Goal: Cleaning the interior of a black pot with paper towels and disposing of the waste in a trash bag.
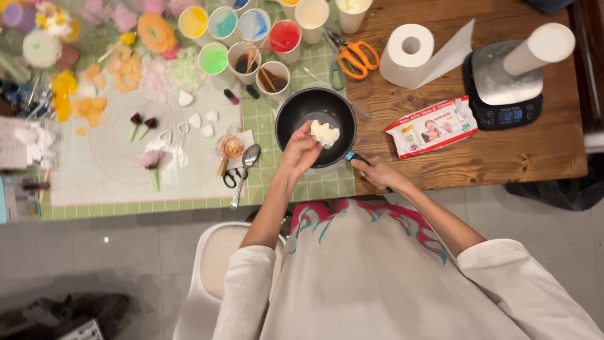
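Note:
A small black pan [301, 111] sits on the green gridded mat [318, 184] at the table's front. My left hand [299, 151] reaches into the pan and pinches a crumpled white wad of tissue [324, 133] against the pan's inside. My right hand [376, 171] grips the pan's dark handle with a teal collar [350, 155] at the lower right of the pan. Both sleeves are white.
Cups of coloured liquid [214, 58] stand behind the pan. Orange scissors [356, 58], a paper roll [410, 51], a wet-wipe pack [431, 127] and a kitchen scale [503, 88] lie to the right. A spoon [245, 165], small scissors and paper flowers [156, 33] fill the left. A white chair [211, 271] is below.

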